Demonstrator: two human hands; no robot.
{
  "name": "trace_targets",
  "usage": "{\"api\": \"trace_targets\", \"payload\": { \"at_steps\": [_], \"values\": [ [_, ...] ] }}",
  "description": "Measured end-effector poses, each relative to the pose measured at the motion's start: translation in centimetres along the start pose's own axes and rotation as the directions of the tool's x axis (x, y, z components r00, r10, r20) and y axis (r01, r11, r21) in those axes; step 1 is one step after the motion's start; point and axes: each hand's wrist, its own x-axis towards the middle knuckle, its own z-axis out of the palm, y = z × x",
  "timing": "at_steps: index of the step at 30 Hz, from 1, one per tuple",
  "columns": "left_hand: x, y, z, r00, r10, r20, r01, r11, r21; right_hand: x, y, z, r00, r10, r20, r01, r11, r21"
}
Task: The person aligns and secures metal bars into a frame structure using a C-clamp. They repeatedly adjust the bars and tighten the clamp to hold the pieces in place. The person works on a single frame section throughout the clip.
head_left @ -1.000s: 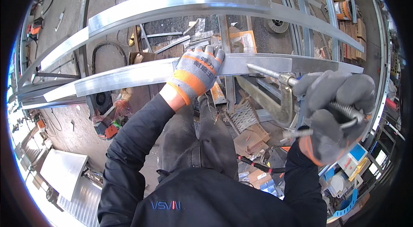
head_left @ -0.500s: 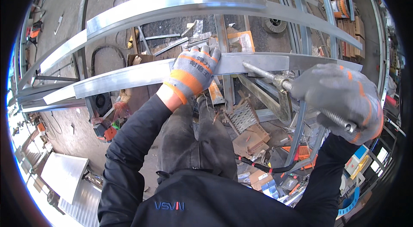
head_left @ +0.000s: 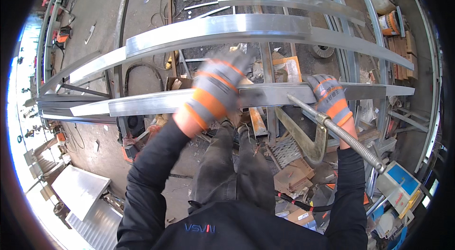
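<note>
A long silvery metal profile [head_left: 156,102] runs crosswise in front of me, with overlapping lengths along it. A large G-clamp [head_left: 318,145] hangs at it, its frame below the profile. The clamp's threaded screw [head_left: 355,144] slants toward the lower right, with its tip against the profile's near face. My right hand [head_left: 330,97], in a grey and orange glove, is closed over the profile just right of that tip. My left hand [head_left: 217,85], gloved alike, is over the profile left of the clamp; motion smears its fingers.
Two more metal profiles [head_left: 218,29] [head_left: 289,3] lie parallel beyond, across steel bars [head_left: 266,63]. Scrap, cardboard [head_left: 295,175] and a perforated plate [head_left: 286,149] litter the floor near my legs. An orange and white bucket [head_left: 389,23] stands far right, above stacked wooden blocks [head_left: 403,53].
My right hand has let go of the clamp's screw and taken hold of the profile. My left hand has gone from gripping the profile to a blurred movement over it. The view has shifted.
</note>
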Motion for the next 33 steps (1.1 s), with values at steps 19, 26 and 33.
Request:
{"api": "trace_targets", "payload": {
  "at_steps": [19, 26, 33],
  "values": [
    [-9.8, -15.4, -3.4, 0.982, -0.156, 0.107, 0.155, 0.988, 0.019, 0.2, 1.2, 1.2, 0.919, -0.19, -0.345, 0.115, 0.967, -0.226],
    [-10.0, -15.8, -0.4, 0.994, 0.065, 0.089, -0.066, 0.998, 0.019, 3.1, -2.3, 1.9, 0.961, -0.147, -0.235, 0.116, 0.983, -0.144],
    [-10.7, -14.9, -0.9, 0.975, 0.045, 0.219, -0.032, 0.998, -0.062, 4.7, -5.2, 0.5, 0.992, -0.106, -0.071, 0.094, 0.984, -0.153]
  ]
}}
